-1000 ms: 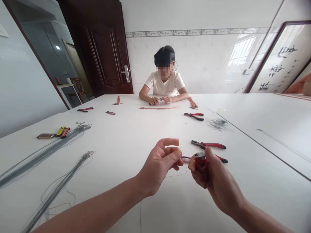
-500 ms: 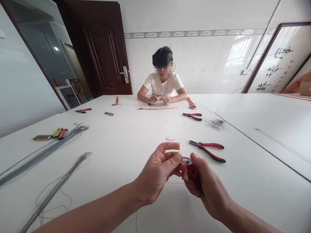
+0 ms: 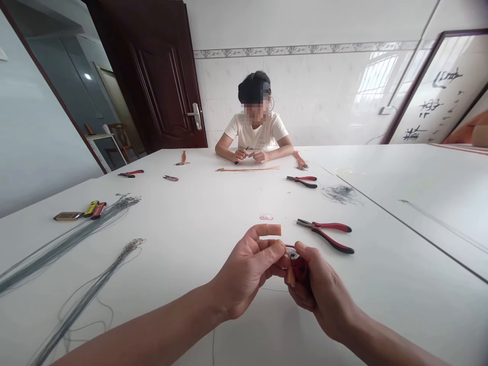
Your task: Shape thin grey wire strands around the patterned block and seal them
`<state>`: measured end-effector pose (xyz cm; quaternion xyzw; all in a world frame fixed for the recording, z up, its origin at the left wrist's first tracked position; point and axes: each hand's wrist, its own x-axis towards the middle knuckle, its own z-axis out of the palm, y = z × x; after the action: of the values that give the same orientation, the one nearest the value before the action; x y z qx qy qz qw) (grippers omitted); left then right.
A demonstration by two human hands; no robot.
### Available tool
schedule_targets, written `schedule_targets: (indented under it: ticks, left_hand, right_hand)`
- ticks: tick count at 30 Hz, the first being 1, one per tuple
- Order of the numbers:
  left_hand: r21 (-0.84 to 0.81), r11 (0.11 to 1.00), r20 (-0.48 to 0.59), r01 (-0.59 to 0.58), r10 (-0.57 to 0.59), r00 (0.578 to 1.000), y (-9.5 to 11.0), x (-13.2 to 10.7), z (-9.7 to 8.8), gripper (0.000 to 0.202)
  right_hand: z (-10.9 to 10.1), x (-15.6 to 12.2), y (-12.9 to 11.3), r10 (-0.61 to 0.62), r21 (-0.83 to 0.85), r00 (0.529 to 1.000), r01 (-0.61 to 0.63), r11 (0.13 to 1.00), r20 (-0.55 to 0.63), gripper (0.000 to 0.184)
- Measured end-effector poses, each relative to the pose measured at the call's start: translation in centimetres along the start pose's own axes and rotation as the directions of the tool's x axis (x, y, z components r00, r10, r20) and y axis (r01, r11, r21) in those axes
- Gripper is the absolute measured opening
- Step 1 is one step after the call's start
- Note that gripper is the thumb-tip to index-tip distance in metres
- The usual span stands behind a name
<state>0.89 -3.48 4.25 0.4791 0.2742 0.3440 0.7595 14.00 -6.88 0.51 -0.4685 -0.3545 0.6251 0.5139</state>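
My right hand (image 3: 324,292) is wrapped round a red lighter (image 3: 298,264) with a metal top, thumb resting near that top. My left hand (image 3: 249,269) pinches a thin wire right against the lighter's top; its forefinger wears a tan fingertip bandage (image 3: 273,230). The fine wire (image 3: 272,290) trails down from the pinch onto the white table (image 3: 190,229). Both hands meet just above the table's near middle.
Red-handled pliers (image 3: 326,234) lie just beyond my hands, another pair (image 3: 304,181) farther off. Bundles of grey wire (image 3: 68,239) stretch along the left, with lighters (image 3: 93,208) near them. A tangle of wire (image 3: 339,193) lies to the right. A person in a white shirt (image 3: 256,133) sits opposite, handling small parts.
My right hand brought the lighter left and a little lower until it met my left hand's pinched fingers. The pliers it had covered now show in full.
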Motion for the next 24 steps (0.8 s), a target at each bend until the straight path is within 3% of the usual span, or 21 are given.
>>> schedule_targets:
  ticks: [24]
  left_hand:
    - [0.011, 1.0, -0.016, -0.008, 0.008, 1.0, -0.11, -0.03, 0.12, 0.019]
  right_hand:
    - [0.42, -0.18, 0.06, 0.0, 0.037, 1.0, 0.0, 0.999, -0.003, 0.046]
